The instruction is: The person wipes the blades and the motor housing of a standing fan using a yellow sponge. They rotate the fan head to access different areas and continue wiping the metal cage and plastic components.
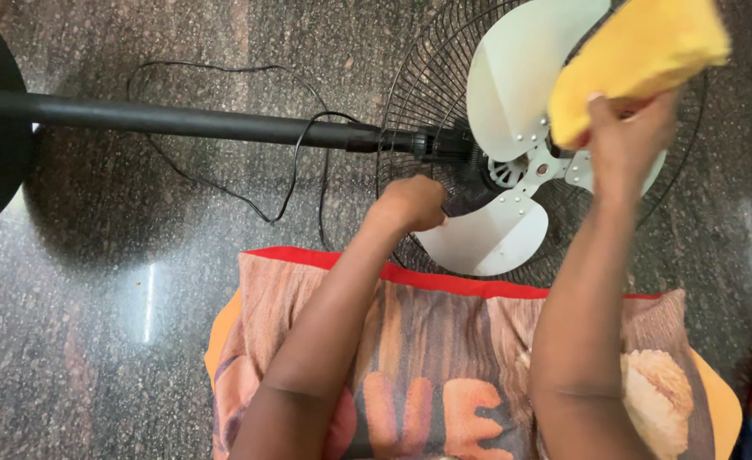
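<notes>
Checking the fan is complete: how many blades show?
3: one blade upper left beneath the yellow cloth, one by the left hand, one mostly hidden behind the right hand.

Yellow cloth (640, 60) motion-blurred, cut off above

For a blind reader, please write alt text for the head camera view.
A person's right hand presses a yellow cloth on a white fan blade, while the left hand grips the lower blade. The pedestal fan lies on a dark stone floor.
</notes>
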